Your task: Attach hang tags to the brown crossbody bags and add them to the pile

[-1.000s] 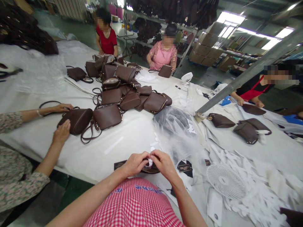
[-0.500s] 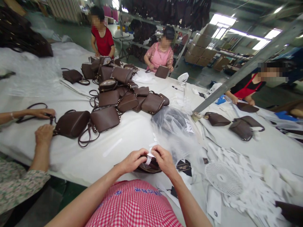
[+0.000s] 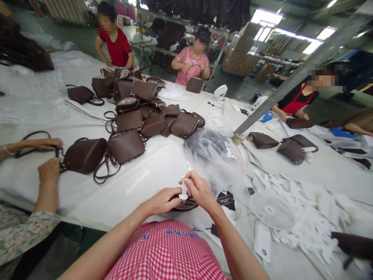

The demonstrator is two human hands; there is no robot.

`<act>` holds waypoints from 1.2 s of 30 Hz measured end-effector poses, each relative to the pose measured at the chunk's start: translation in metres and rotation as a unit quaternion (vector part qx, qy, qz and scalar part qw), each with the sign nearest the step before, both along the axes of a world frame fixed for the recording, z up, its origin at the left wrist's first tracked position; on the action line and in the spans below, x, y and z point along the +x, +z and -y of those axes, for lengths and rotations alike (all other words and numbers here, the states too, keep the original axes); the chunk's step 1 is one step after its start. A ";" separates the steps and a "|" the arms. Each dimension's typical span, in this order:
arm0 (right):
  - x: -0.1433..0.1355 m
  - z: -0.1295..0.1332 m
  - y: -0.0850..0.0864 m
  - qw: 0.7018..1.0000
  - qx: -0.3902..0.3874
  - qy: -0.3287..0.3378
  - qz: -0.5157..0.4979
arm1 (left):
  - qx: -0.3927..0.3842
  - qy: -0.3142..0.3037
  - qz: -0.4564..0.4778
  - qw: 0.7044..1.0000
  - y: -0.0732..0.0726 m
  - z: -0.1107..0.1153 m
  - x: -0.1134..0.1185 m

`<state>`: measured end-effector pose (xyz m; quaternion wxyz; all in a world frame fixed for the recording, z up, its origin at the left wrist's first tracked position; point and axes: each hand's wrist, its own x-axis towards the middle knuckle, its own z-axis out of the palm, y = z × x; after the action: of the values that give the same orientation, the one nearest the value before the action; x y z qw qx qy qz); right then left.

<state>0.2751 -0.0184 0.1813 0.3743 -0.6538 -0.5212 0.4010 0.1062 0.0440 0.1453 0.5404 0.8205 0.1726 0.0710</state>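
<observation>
A small dark brown handbag [image 3: 188, 206] lies at the table edge just in front of me, its opening facing up and mostly covered by my hands. My left hand [image 3: 164, 201] is closed at the left side of that opening, thumb and fingers on the bag's rim. Between the fingertips of my right hand [image 3: 199, 189], above the opening, a narrow white strip [image 3: 183, 190] is pinched. The strip's lower end has a rounded shape close to my left thumb; its exact kind is unclear.
Brown handbags [image 3: 128, 147] are heaped ahead and left. A plastic-wrapped dark bundle [image 3: 206, 146] lies ahead. At right are a white fan [image 3: 272, 210], white scraps [image 3: 305, 221] and a slanted metal post [image 3: 262, 103]. A co-worker's hands [image 3: 49, 165] hold a strap at left.
My right hand has lifted and turned a little, and the white strip now stands more upright above the bag. My left hand stays at the rim. The whole view has shifted slightly.
</observation>
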 end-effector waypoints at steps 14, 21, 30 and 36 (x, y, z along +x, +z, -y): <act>-0.021 0.008 -0.003 0.985 0.060 -0.049 -0.152 | 0.143 -0.110 -0.165 0.970 -0.003 -0.007 0.015; 0.010 0.006 0.004 0.930 0.013 0.174 0.324 | -0.018 -0.097 -0.086 0.991 0.009 -0.045 0.019; 0.028 -0.004 -0.012 0.931 -0.062 0.224 0.283 | 0.219 0.256 0.097 0.937 0.007 0.021 -0.022; 0.035 -0.004 -0.021 0.972 -0.095 0.212 0.018 | 0.279 0.033 -0.049 0.959 -0.031 0.069 -0.012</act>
<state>0.3099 -0.0141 0.1599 0.2076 -0.5676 -0.6142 0.5074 0.0944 -0.0246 0.1144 0.2787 0.9347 0.1994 0.0941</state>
